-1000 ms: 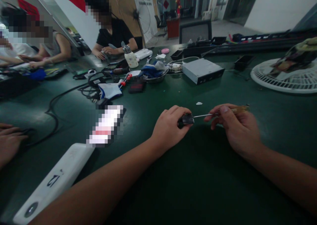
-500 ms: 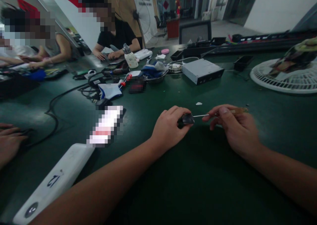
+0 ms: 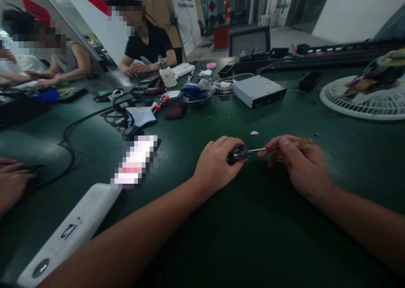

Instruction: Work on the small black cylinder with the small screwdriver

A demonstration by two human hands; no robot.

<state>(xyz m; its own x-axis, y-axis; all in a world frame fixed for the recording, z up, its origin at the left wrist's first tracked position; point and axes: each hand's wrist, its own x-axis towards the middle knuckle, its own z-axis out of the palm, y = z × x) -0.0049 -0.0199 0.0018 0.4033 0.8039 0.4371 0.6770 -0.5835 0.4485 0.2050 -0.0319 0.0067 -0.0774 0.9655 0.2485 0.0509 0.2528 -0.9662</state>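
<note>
Over the dark green table (image 3: 202, 220), my left hand (image 3: 217, 163) grips a small black part (image 3: 239, 152), its fingers wrapped round the far side and the thumb below. My right hand (image 3: 297, 163) pinches a screwdriver (image 3: 303, 142) with a yellowish, see-through handle. Its thin metal shaft points left, and the tip meets the right end of the black part. Whether the tip sits inside the part is too small to tell. A small white scrap (image 3: 254, 132) lies on the table just beyond my hands.
A phone (image 3: 136, 161) and a long white device (image 3: 69, 233) lie left. Behind are a grey metal drive (image 3: 257, 90), a bowl with blue cloth (image 3: 198, 89), cables and a bottle (image 3: 167, 74). A white fan grille (image 3: 363, 98) stands right. Another person's hand (image 3: 14, 180) rests far left.
The black part has turned slightly in my left hand, and the screwdriver has tilted a little. Across the table, the person in black has drawn their hands closer together.
</note>
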